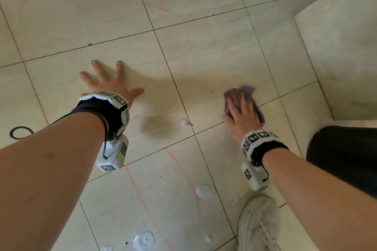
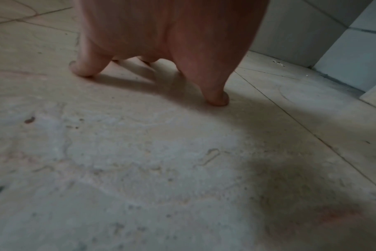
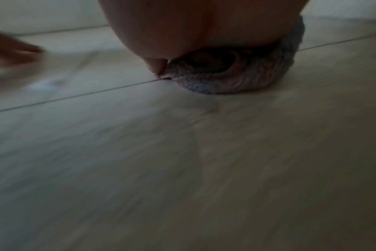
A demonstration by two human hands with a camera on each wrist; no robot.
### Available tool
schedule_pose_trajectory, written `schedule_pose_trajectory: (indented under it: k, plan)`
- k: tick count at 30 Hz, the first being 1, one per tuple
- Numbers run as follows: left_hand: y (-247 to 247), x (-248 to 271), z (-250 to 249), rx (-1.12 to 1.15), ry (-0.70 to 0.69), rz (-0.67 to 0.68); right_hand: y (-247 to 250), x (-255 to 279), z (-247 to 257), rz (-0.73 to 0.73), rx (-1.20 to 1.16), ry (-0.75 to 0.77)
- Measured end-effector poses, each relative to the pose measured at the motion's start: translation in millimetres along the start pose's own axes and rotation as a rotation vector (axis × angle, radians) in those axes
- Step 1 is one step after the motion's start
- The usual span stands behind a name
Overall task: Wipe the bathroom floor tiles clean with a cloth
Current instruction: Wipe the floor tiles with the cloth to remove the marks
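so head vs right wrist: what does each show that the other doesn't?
Head only: the left hand spread flat on the floor tiles, red marks, foam blobs, a shoe and a black ring.
Right wrist only: the underside, where the cloth bunches against the tile beside a grout line.
Both: the right hand pressing the purple cloth onto the floor.

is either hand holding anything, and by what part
The right hand presses a bunched purple cloth to the floor, fingers over its top. The left hand holds nothing, spread on the tile.
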State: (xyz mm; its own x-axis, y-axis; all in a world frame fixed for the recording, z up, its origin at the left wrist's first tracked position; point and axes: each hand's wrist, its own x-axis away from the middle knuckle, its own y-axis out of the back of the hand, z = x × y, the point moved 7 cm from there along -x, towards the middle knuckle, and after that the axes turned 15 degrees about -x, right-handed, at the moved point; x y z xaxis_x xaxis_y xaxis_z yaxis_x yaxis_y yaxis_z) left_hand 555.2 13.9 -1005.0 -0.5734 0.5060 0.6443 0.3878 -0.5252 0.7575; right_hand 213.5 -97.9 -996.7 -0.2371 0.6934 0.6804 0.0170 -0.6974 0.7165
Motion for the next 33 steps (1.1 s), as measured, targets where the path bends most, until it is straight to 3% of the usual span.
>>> schedule_pose_trajectory:
  k: [2, 5, 9, 11, 14, 18, 22, 25, 28, 31, 33]
  plan:
    - [-1, -1, 1, -0.002, -0.001, -0.012, 19, -25, -15, -0.005, 0.042, -0.117]
    - [0, -2, 0, -0.014, -0.001, -0.017, 45, -58, 35, -0.135, -0.094, -0.070]
    - [-1, -3, 1, -0.022, -0.008, -0.010, 20, -68, 149, -0.030, -0.104, 0.144]
    - [-1, -3, 3, -0.030, -0.018, -0.018, -11, -47, 169, 0.029, 0.010, 0.285]
    - [-2, -3, 6, -0.019, -0.029, -0.035, -31, -16, 127, 0.089, 0.142, 0.367]
    - [-2, -1, 6, -0.035, -0.028, -0.047, 22, -36, 61, 0.019, 0.107, 0.125]
    - [-1, -3, 6, -0.043, -0.007, -0.050, 73, -89, 105, -0.038, 0.045, -0.049]
    - [-3, -2, 6, -0.038, -0.013, -0.035, 57, -98, 173, -0.023, 0.036, 0.105]
    - [-3, 0, 8, -0.027, -0.010, -0.021, 11, -61, 199, 0.045, 0.062, 0.348]
    - [0, 3, 7, -0.011, -0.025, -0.016, -18, -24, 160, 0.128, 0.196, 0.449]
    - [1, 4, 7, -0.004, -0.034, 0.001, -12, -29, 114, 0.137, 0.253, 0.389]
